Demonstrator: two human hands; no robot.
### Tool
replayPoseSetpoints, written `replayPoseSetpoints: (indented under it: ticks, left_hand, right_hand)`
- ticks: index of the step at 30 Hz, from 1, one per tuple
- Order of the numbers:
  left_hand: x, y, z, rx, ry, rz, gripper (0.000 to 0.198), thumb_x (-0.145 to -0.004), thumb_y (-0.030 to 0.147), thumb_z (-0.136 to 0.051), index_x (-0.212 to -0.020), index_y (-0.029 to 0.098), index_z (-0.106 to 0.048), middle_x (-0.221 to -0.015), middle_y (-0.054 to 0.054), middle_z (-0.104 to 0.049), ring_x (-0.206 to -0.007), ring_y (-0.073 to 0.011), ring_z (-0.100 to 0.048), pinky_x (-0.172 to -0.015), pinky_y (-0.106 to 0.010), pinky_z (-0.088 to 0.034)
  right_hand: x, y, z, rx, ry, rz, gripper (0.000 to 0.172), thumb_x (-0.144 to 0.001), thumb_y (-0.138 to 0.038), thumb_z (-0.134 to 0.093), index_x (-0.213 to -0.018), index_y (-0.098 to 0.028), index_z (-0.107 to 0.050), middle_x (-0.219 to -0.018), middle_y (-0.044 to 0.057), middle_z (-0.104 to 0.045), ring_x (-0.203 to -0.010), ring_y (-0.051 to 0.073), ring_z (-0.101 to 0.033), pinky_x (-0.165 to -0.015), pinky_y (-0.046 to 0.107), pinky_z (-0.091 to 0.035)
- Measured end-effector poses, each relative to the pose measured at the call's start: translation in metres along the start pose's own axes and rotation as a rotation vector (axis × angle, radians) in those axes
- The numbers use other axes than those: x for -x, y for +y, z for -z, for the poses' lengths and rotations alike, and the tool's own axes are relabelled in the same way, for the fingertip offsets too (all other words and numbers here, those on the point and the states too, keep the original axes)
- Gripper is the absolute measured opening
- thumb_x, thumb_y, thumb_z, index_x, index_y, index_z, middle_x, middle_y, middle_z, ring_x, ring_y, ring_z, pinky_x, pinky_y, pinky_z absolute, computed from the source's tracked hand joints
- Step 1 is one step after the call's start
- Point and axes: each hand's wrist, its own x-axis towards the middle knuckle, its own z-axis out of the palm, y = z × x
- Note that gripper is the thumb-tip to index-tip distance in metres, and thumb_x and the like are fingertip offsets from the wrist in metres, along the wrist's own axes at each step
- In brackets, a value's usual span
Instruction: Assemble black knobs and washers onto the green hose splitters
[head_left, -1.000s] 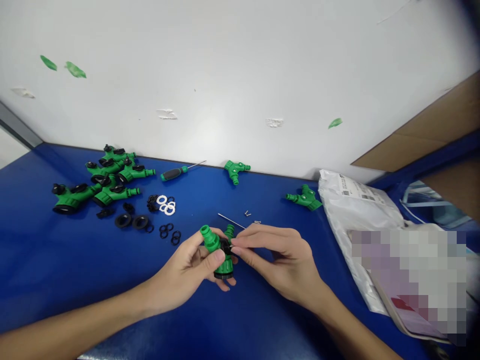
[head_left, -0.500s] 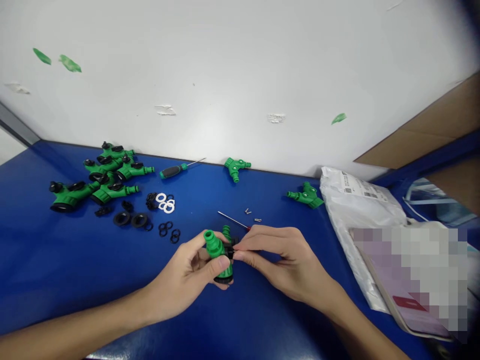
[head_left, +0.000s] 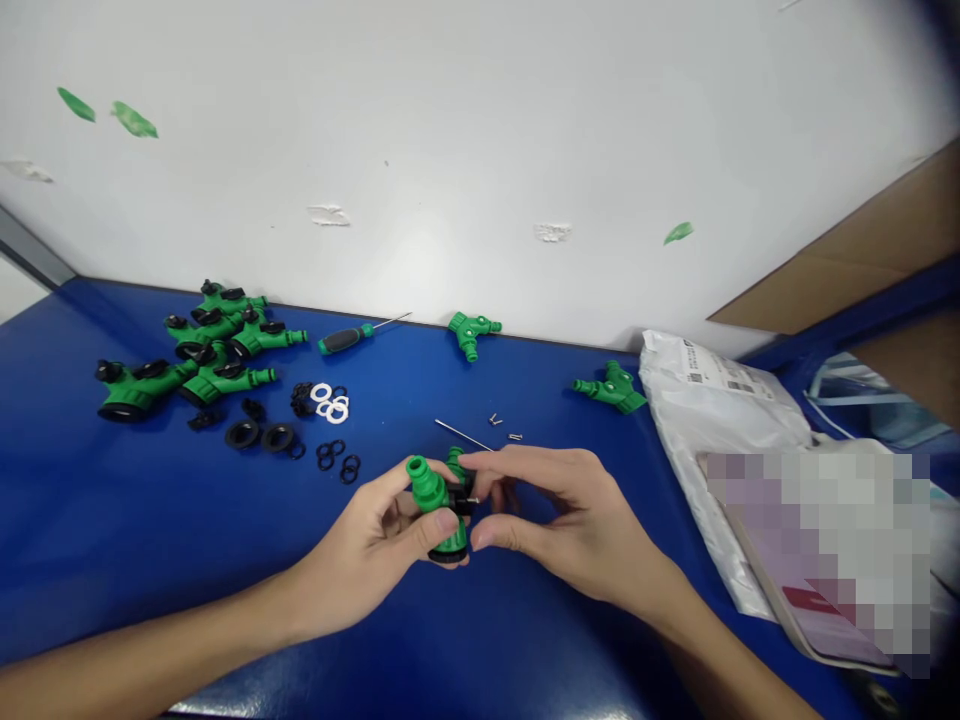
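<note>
My left hand point(head_left: 375, 555) grips a green Y-shaped hose connector point(head_left: 439, 500) with a black base ring, held just above the blue table point(head_left: 135, 530). My right hand point(head_left: 559, 515) is closed beside it, thumb and fingers pinched at a small black knob on the connector's right side. A tiny screw tip shows near the thumb. What the right fingers pinch is too small to name.
A pile of assembled green connectors point(head_left: 199, 355) lies at the far left, with black rings point(head_left: 262, 437) and white washers point(head_left: 330, 400) beside it. A green-handled screwdriver point(head_left: 349, 338), two loose connectors point(head_left: 471, 330) point(head_left: 613, 388), small screws point(head_left: 504, 428) and a white plastic bag point(head_left: 720, 410) lie farther back and right.
The right hand's fingers have turned and shifted left over the connector's knob. The left hand holds the connector almost unmoved.
</note>
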Motion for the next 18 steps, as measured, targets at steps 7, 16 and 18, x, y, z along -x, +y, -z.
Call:
replayPoseSetpoints:
  ticks: [7,16,18]
  left_hand:
    - [-0.0009,-0.0013,0.0015,0.025,-0.008,-0.01,0.024,-0.092,0.038,-0.065,-0.107,0.02,-0.063,-0.093,-0.001,-0.066,-0.083,-0.0141,-0.069,-0.079,-0.03,-0.06]
    - [-0.0012,-0.0021,0.0012,0.037,-0.013,-0.023,0.024,-0.092,0.037,-0.064,-0.109,0.021,-0.062,-0.088,0.001,-0.066,-0.078,-0.0102,-0.066,-0.077,-0.026,-0.058]
    - [-0.0013,-0.0013,0.0006,0.041,-0.01,-0.025,0.023,-0.092,0.037,-0.064,-0.108,0.021,-0.062,-0.088,0.001,-0.065,-0.078,-0.0103,-0.066,-0.077,-0.026,-0.058]
  right_hand:
    - [-0.0021,-0.005,0.0033,0.033,-0.006,0.035,0.009,-0.086,-0.009,-0.067,-0.086,-0.016,-0.072,-0.07,0.003,-0.071,-0.06,0.012,-0.063,-0.058,0.022,-0.052]
    - [0.0033,-0.0021,-0.0024,0.137,-0.013,0.07,0.008,-0.089,-0.012,-0.063,-0.082,-0.015,-0.067,-0.066,0.0,-0.063,-0.057,0.009,-0.055,-0.055,0.021,-0.046]
    - [0.0034,-0.0019,-0.0013,0.131,-0.014,0.079,0.006,-0.088,-0.013,-0.065,-0.093,-0.015,-0.068,-0.073,0.002,-0.067,-0.06,0.01,-0.058,-0.057,0.022,-0.048]
